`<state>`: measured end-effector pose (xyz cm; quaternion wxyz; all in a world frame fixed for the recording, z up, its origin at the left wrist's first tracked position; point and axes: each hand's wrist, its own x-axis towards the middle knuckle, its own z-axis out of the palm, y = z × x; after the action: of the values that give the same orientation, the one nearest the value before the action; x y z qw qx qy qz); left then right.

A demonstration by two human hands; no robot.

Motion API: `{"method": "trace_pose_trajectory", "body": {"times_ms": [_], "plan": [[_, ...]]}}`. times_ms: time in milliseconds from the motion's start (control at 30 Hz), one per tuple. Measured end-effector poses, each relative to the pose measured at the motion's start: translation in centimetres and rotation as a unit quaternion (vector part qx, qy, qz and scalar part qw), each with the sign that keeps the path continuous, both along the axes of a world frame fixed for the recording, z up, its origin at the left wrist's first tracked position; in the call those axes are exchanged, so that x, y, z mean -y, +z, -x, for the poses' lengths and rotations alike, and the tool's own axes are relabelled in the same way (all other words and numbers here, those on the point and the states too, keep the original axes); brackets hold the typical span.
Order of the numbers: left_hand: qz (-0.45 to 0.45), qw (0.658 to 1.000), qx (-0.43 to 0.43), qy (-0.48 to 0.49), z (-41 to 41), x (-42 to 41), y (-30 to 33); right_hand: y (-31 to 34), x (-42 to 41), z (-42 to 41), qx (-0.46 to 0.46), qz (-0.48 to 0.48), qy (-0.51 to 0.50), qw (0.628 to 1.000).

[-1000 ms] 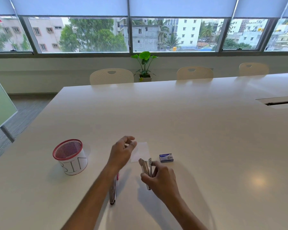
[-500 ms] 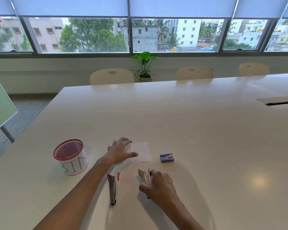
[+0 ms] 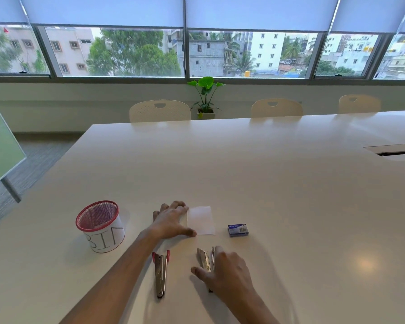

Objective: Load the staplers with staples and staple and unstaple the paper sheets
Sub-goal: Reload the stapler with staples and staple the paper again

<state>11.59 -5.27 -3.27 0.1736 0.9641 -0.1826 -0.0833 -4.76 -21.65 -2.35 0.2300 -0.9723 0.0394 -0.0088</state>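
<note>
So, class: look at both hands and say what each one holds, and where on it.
The right hand rests over the silver stapler, fingers along its sides; a firm grip cannot be told. The left hand lies flat on the paper's left edge.

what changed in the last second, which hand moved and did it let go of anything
The left hand came down from above the table to lie flat beside the paper. The right hand lowered its stapler onto the table. Red stapler, staple box and bin stayed put.

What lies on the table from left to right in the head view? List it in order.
Red mesh bin with white label → red-tipped metal stapler → white paper sheet → small blue staple box. The second stapler overlaps the paper's span, so I leave it out.
</note>
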Motion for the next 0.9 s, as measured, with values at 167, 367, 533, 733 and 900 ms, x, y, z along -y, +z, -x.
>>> {"method": "trace_pose_trajectory", "body": {"times_ms": [167, 367, 533, 733, 900], "plan": [[0.013, 1.000, 0.001, 0.003, 0.0, -0.1, -0.3, 2.0, 1.1, -2.0, 0.094, 0.013, -0.013, 0.995], [0.023, 1.000, 0.006, 0.007, 0.2, -0.1, -0.3, 3.3, 2.5, -8.0, 0.111, -0.009, 0.018, 0.994], [0.037, 0.999, 0.002, 0.007, 0.3, -0.3, -0.4, 2.8, 3.2, -11.7, 0.031, 0.008, 0.078, 0.996], [0.043, 0.999, 0.000, 0.010, 0.3, -0.3, -0.5, 2.0, 3.3, -13.0, -0.015, 0.040, 0.119, 0.992], [0.076, 0.997, -0.001, 0.017, 0.3, -0.4, -0.4, 1.6, 3.6, -12.9, 0.028, 0.034, 0.117, 0.992]]}}
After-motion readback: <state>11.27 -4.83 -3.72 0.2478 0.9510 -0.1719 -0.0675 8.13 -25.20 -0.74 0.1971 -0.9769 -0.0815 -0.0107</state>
